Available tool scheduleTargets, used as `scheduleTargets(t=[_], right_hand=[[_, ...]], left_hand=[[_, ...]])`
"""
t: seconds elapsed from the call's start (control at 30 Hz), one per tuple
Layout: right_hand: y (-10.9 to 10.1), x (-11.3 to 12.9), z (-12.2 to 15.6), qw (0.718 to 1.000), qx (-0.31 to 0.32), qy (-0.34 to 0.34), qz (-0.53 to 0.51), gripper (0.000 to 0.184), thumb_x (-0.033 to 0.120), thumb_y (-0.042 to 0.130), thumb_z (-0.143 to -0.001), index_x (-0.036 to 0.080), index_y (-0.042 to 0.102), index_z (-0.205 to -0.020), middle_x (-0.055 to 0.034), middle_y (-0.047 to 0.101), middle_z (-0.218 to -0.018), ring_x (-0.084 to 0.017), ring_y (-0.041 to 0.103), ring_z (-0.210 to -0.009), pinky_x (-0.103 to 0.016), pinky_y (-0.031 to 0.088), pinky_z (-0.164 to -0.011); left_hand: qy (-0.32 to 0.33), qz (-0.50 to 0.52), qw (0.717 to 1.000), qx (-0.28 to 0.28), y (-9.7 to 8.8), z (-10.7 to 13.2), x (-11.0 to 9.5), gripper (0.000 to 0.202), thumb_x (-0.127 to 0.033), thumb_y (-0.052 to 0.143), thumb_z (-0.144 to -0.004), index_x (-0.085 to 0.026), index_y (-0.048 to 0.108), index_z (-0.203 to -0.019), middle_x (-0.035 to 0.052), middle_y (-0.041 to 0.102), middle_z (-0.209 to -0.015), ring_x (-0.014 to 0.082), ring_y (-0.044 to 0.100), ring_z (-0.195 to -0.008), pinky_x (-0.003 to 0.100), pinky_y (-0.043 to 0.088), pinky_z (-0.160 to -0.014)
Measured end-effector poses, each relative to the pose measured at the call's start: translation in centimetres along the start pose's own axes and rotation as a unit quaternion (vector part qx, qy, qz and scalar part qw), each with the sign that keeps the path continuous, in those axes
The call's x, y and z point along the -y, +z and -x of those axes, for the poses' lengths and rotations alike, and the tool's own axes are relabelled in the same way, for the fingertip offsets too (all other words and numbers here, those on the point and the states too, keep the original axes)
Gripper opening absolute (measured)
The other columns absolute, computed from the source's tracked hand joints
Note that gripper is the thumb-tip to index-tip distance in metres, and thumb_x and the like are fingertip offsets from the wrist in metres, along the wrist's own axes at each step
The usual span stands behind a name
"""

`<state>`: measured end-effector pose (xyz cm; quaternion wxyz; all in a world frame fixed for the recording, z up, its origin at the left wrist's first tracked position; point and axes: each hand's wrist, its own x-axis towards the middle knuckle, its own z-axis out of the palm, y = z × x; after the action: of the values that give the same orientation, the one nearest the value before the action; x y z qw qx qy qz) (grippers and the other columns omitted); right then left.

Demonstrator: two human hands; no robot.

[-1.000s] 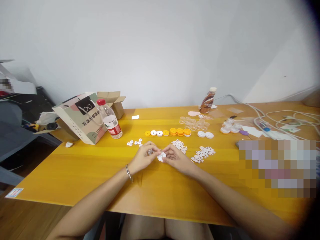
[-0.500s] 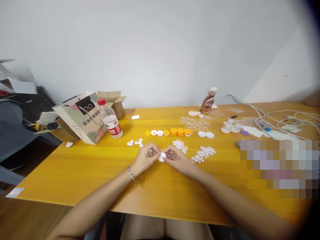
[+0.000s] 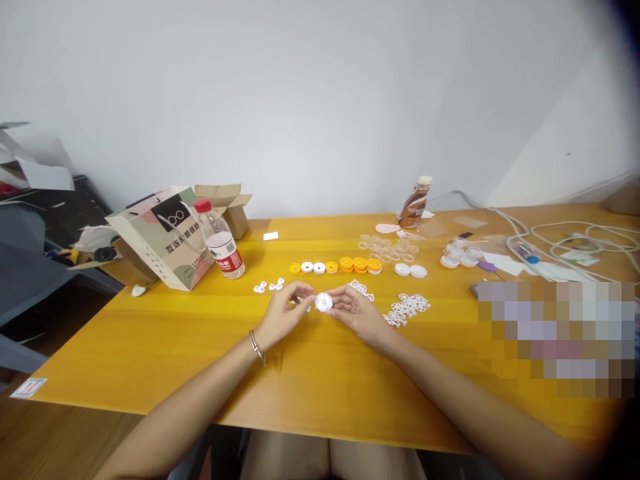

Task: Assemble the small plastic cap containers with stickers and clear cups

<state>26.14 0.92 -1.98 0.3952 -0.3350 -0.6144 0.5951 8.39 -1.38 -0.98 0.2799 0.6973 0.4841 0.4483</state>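
A small round white plastic disc point(image 3: 324, 302) with a raised centre is held up between my hands, just above the table. My right hand point(image 3: 359, 315) pinches its right edge between thumb and fingers. At the opposite edge, the thumb and index finger of my left hand point(image 3: 286, 312) close on the rim. Small white knob-like pieces point(image 3: 273, 286) lie beyond my left hand, and some are partly hidden by its fingers. White openwork plastic pieces point(image 3: 407, 307) are spread to the right of my right hand. Orange and white rings point(image 3: 331, 267) form a row behind the hands.
Clear plastic rings point(image 3: 387, 248) and two white discs point(image 3: 411, 270) lie farther back. A red-capped water bottle point(image 3: 223, 247) and paper bag point(image 3: 170, 243) stand left. A brown drink bottle point(image 3: 415, 203) stands at the back, with white cables point(image 3: 530, 230) to the right.
The white disc has been raised slightly and turned so that its face with the raised centre shows. My left fingers have shifted from its top to its left edge.
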Motion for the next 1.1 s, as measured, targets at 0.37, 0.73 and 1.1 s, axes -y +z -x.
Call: scheduleTargets(t=[0.37,0.73,1.1], right_hand=[[-0.2,-0.3,-0.1,0.999,0.04,-0.021,0.007,0.039,0.027,0.064,-0.066,0.023,0.051,-0.103,-0.0019,0.06,-0.087,-0.014,0.057,-0.079,-0.031,0.043,-0.08],[-0.3,-0.8,-0.2,1.0,0.007,-0.019,0.003,0.033,0.024,0.065,-0.065,0.021,0.048,-0.092,-0.0006,0.06,-0.08,-0.011,0.057,-0.071,-0.028,0.044,-0.074],[-1.1,0.5,-0.3,1.0,-0.008,0.009,-0.013,0.034,0.024,0.066,-0.063,0.02,0.049,-0.092,-0.0012,0.061,-0.083,-0.011,0.058,-0.073,-0.028,0.043,-0.075]], left_hand=[[0.004,0.038,0.999,0.035,0.6,0.4,0.2,0.018,-0.026,0.054,-0.077,-0.015,0.053,-0.091,0.0059,0.062,-0.088,0.0125,0.06,-0.076,0.026,0.048,-0.072],[0.121,-0.087,0.988,0.03,0.4,0.7,-0.4,0.021,-0.021,0.047,-0.081,-0.018,0.063,-0.094,0.0061,0.061,-0.095,0.0142,0.056,-0.086,0.027,0.045,-0.078],[0.118,-0.077,0.99,0.028,0.1,0.3,-0.9,0.023,-0.023,0.046,-0.081,-0.019,0.061,-0.098,0.0065,0.058,-0.101,0.0155,0.054,-0.094,0.029,0.042,-0.085]])
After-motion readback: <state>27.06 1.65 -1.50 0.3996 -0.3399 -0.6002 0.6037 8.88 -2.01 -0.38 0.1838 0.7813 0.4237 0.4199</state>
